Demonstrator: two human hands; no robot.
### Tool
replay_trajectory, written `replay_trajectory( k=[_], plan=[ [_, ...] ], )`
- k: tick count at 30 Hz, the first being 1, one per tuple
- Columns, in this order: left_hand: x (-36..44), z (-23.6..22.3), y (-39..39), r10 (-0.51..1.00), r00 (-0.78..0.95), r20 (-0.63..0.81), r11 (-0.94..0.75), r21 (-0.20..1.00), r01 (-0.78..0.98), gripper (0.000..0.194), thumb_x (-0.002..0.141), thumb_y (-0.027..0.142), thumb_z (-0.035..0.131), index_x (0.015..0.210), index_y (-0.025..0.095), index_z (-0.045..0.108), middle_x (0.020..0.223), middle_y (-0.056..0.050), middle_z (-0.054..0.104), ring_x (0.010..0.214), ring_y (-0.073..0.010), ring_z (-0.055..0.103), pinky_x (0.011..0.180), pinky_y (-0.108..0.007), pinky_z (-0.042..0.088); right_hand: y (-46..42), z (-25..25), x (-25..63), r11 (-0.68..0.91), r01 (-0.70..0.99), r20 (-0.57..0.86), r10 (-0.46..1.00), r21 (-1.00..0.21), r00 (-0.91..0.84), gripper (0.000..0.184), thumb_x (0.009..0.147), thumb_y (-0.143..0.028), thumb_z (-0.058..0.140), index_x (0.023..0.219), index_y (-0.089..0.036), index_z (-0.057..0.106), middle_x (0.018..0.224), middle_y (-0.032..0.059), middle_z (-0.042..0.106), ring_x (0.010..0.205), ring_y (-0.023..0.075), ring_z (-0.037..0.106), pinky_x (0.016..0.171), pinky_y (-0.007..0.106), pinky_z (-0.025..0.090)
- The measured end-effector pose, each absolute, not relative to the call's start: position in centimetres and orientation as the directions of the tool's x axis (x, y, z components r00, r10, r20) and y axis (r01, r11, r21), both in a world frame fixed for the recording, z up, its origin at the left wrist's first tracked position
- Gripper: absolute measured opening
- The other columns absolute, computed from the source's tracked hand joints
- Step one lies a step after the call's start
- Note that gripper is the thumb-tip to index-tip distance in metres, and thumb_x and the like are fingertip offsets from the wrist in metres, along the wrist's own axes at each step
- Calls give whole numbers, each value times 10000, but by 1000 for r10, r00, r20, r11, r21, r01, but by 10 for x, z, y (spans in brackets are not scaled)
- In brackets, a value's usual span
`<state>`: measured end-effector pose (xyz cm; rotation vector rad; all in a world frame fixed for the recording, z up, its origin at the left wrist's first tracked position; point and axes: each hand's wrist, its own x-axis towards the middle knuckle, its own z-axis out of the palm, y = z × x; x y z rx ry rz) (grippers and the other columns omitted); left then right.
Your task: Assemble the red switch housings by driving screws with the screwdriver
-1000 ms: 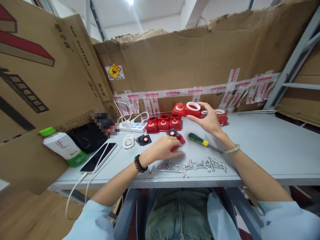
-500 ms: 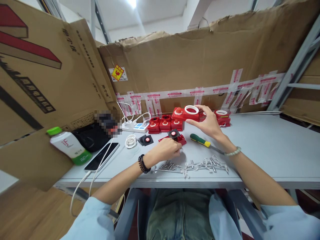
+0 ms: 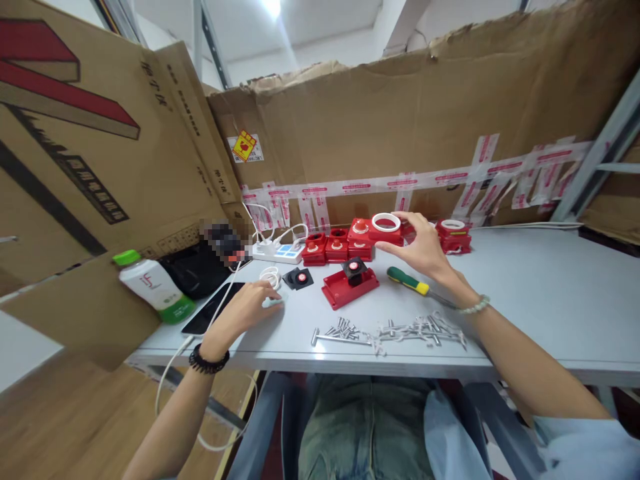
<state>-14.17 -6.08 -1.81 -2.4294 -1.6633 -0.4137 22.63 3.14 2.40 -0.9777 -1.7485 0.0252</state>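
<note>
My right hand (image 3: 424, 248) grips a red housing with a white ring on top (image 3: 384, 229), holding it over the row of red housings (image 3: 336, 246) at the back of the grey table (image 3: 540, 300). My left hand (image 3: 249, 308) rests on the table left of centre, fingers curled near a white ring (image 3: 271, 276); whether it holds anything is unclear. A red plate with a black button part (image 3: 349, 285) lies between the hands. A second black button part (image 3: 299, 278) lies by the ring.
A green-and-yellow screwdriver (image 3: 409, 282) lies under my right hand. Several metal screws (image 3: 390, 329) are spread near the front edge. A phone on a cable (image 3: 215, 308), a white bottle with a green cap (image 3: 152, 286), a power strip (image 3: 277, 252) and cardboard walls (image 3: 380, 127) surround the area.
My left hand has let go of the red plate and moved left toward the white ring. The right hand has stayed with the ringed housing. The view has shifted slightly.
</note>
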Motion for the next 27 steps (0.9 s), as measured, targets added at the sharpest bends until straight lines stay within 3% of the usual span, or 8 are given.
replay_trajectory(
  k=[4, 7, 9, 12, 15, 21, 24, 27],
  plan=[
    [-114, -12, -57, 824, 386, 416, -446, 54, 894, 296, 906, 390, 574, 1075, 184, 703, 961, -90, 679, 871, -231, 651, 813, -376, 516, 34, 21, 227, 666, 594, 786, 612, -452, -87, 637, 630, -482, 816, 1150, -171, 616, 1101, 117, 644, 1001, 287, 599, 896, 469, 491],
    [-74, -2, -41, 705, 460, 539, -592, 90, 801, 393, 927, 409, 551, 1266, 212, 576, 1171, -107, 632, 1070, -244, 609, 933, -421, 499, 35, 20, 228, 666, 599, 787, 609, -445, -93, 642, 630, -486, 817, 1151, -167, 619, 1096, 121, 643, 993, 287, 599, 892, 469, 492],
    [-48, 1, -24, 676, 525, 517, -652, 88, 753, 523, 895, 451, 594, 1350, 215, 490, 1309, -131, 572, 1209, -275, 543, 1015, -467, 455, 36, 20, 229, 673, 597, 793, 601, -437, -96, 640, 631, -493, 816, 1148, -172, 619, 1091, 119, 645, 987, 287, 600, 888, 472, 493],
    [-19, 0, 2, 696, 543, 470, -656, 110, 747, 591, 862, 470, 632, 1359, 191, 476, 1324, -161, 569, 1201, -309, 554, 1003, -500, 454, 37, 19, 229, 694, 583, 807, 581, -423, -105, 630, 639, -498, 813, 1145, -177, 618, 1098, 118, 647, 994, 285, 604, 891, 469, 493],
    [-4, -3, 19, 693, 579, 430, -689, 160, 707, 439, 863, 370, 647, 1248, 172, 572, 1174, -129, 671, 1071, -281, 633, 939, -454, 493, 38, 19, 230, 696, 582, 809, 578, -422, -104, 623, 638, -485, 816, 1141, -176, 619, 1107, 123, 648, 1004, 289, 606, 889, 472, 497],
    [-28, 11, 14, 683, 447, 577, -684, 292, 668, 383, 861, 353, 637, 1197, 172, 609, 1180, -122, 686, 1052, -252, 655, 924, -399, 502, 36, 20, 230, 674, 598, 800, 594, -433, -90, 644, 628, -486, 820, 1149, -165, 622, 1085, 125, 644, 987, 290, 604, 890, 478, 498],
    [-67, 11, 8, 743, 381, 551, -587, 264, 765, 438, 866, 387, 622, 1252, 189, 567, 1207, -121, 670, 1076, -270, 641, 920, -428, 498, 36, 20, 229, 674, 599, 798, 595, -433, -92, 645, 636, -473, 819, 1159, -153, 619, 1104, 130, 642, 1001, 289, 602, 894, 471, 497],
    [-107, -4, 8, 825, 365, 431, -480, 193, 856, 436, 842, 395, 649, 1225, 200, 576, 1222, -120, 661, 1135, -300, 610, 963, -472, 468, 35, 19, 227, 677, 589, 792, 602, -441, -100, 639, 640, -461, 818, 1166, -161, 614, 1127, 130, 641, 1024, 298, 599, 880, 474, 501]
  ],
)
